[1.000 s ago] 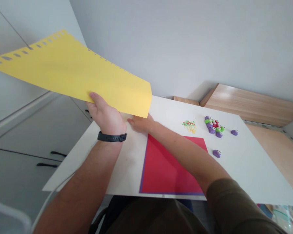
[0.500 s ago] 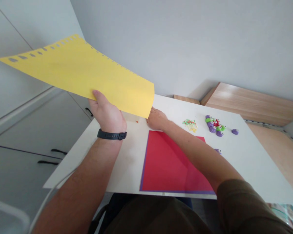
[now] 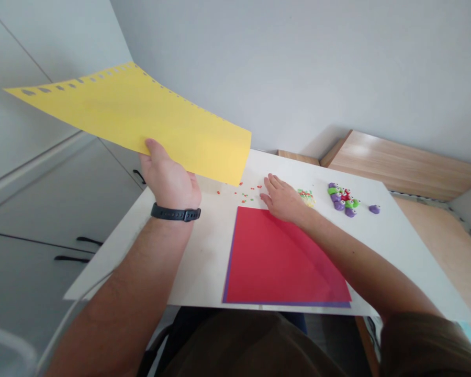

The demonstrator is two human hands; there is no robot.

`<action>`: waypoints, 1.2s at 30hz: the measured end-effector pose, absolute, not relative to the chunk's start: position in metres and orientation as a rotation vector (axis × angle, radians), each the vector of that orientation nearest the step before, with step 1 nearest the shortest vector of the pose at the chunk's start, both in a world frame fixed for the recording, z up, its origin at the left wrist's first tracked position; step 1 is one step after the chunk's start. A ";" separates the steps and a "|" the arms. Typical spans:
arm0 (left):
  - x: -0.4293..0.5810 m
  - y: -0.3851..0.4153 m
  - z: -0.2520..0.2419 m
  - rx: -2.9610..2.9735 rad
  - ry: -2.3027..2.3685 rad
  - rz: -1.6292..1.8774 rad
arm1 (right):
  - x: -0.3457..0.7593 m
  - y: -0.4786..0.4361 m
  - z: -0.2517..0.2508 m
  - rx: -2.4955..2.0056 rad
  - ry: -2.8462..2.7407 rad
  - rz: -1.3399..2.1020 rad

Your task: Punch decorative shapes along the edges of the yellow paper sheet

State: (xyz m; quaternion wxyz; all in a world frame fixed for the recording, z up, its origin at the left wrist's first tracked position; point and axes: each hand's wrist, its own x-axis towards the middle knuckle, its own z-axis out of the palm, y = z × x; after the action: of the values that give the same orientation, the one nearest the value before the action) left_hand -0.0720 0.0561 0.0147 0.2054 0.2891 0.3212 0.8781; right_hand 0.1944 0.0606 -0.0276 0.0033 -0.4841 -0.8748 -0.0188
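1. The right hand (image 3: 282, 196) is at the far edge of the red sheet (image 3: 282, 256), palm down, fingers slightly apart and apparently clasping nothing; whether the palm touches the sheet I cannot tell.
2. The left hand (image 3: 168, 180) is up and left of the red sheet, thumb over the near edge of a yellow sheet (image 3: 172, 133) and pinching it; its other fingers are partly hidden.
3. That yellow sheet hangs tilted above and left of the red sheet, with a row of holes along its far-left end.
4. Loose bits (image 3: 244, 194), red and green, lie scattered just beyond the red sheet's far-left corner; a small heap (image 3: 308, 195) lies past its far edge, partly behind the right hand.
5. To work well here, I would use low, light fingers — pieces this small could skid or stick to skin — and hold the yellow sheet high, so its drooping corner brushes nothing.
6. Right of the red sheet, farther back, sit clustered eyed pieces (image 3: 342, 200), with a lone purple piece (image 3: 374, 209) beyond.
7. A purple sheet (image 3: 337, 305) peeks from under the red sheet; both lie on a white table (image 3: 408, 262).
8. Around the red sheet's surroundings — pale cabinets (image 3: 31, 220) left, a plain wall (image 3: 298, 68) behind, a wooden panel (image 3: 408, 162) far right.
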 end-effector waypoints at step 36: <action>-0.070 0.054 0.014 0.762 0.856 2.413 | 0.113 0.020 -0.037 -1.223 -2.785 0.289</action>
State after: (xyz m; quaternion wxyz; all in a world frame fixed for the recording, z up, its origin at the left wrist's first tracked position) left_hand -0.0702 0.0536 0.0145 0.2331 0.2773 0.3115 0.8785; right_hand 0.1134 0.0197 -0.0372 0.0429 -0.4000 -0.9107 0.0944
